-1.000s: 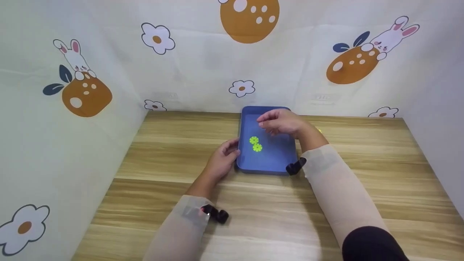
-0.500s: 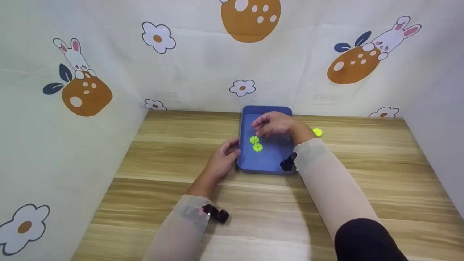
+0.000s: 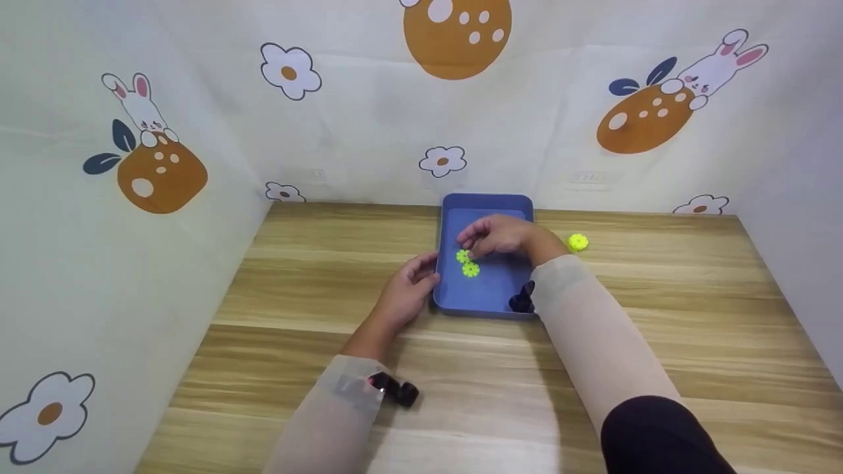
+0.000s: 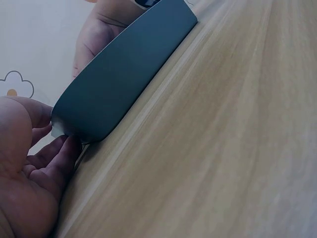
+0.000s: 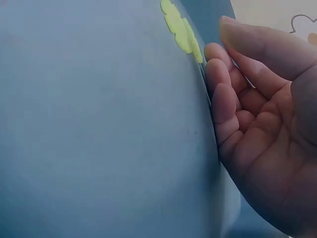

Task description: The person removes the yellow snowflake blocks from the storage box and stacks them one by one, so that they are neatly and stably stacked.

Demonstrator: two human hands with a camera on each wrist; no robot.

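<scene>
A blue rectangular tray sits on the wooden table. Inside it lie two yellow-green notched discs, flower-shaped: the upper disc and the lower disc, edge to edge. My right hand is low over the tray, thumb tip right at the upper disc. In the right wrist view its fingers curl loosely with nothing between them, and the discs show just beyond the fingertips. My left hand rests its fingertips and thumb against the outside of the tray's left wall; the left wrist view shows them at the tray's corner.
To the right of the tray, more yellow discs in a small pile lie on the table. A patterned cloth stands behind the table and along both sides. The tray's far end is close to the back cloth.
My right hand has moved left and down within the tray, toward the two discs. The pile right of the tray has come into view from behind the arm. My left hand stays put.
</scene>
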